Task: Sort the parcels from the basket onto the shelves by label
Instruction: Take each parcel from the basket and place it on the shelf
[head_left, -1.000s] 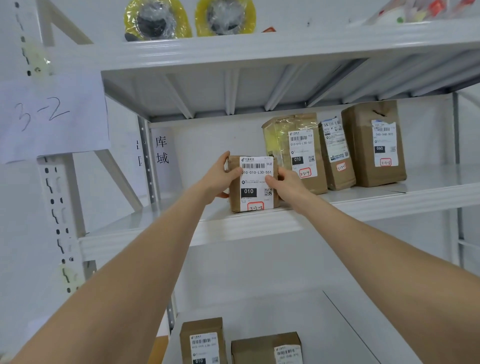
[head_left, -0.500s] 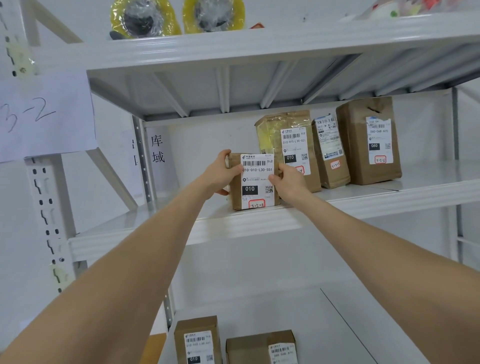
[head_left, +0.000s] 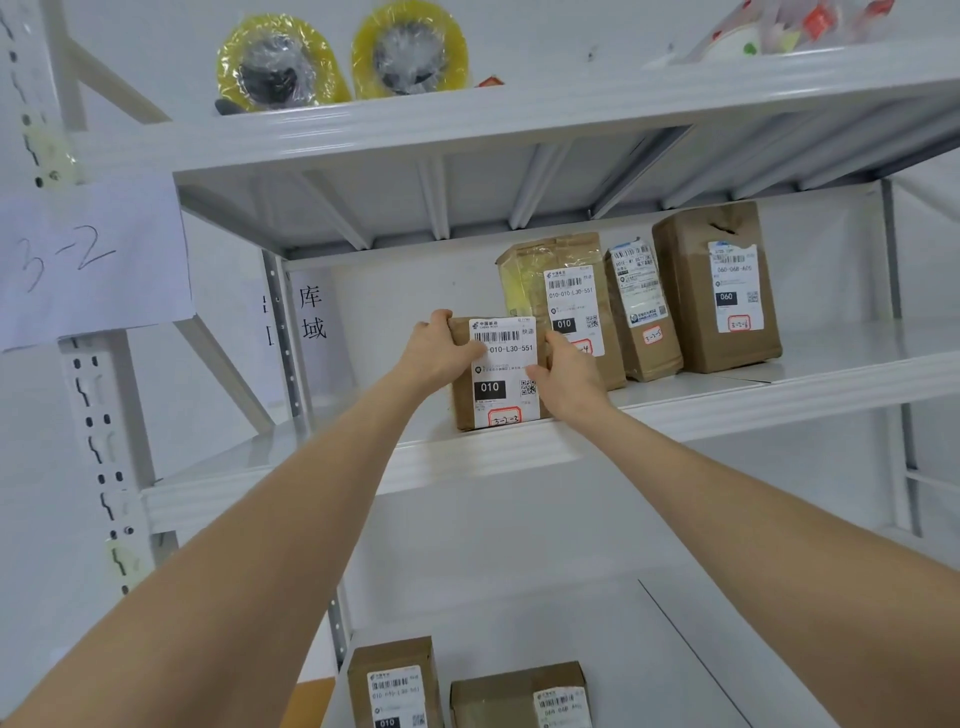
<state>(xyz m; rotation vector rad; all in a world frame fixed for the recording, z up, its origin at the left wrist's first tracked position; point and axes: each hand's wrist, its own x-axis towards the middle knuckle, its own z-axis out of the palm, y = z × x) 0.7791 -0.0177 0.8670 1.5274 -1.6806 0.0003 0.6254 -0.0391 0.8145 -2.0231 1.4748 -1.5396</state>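
Observation:
A small brown cardboard parcel (head_left: 501, 395) with a white label marked 010 and a red-boxed 3-2-3 stands upright on the middle shelf (head_left: 519, 452), near its front edge. My left hand (head_left: 441, 353) grips its left side, thumb on the front. My right hand (head_left: 566, 374) grips its right edge. Just behind and to the right stand three taller brown parcels: one taped yellow (head_left: 561, 301), a narrow one (head_left: 641, 312), and a large one (head_left: 719, 286) labelled 060. A paper sign reading 3-2 (head_left: 88, 260) hangs on the left upright.
Two yellow tape rolls (head_left: 343, 62) sit on the top shelf (head_left: 519, 109), with packets at its right end. Two more brown parcels (head_left: 467, 686) stand on the lower shelf. A paper with printed characters (head_left: 311, 312) is on the back wall. Left of the held parcel the shelf is bare.
The parcel has stayed standing on the shelf between both hands, with the grip unchanged. The camera view has shifted slightly.

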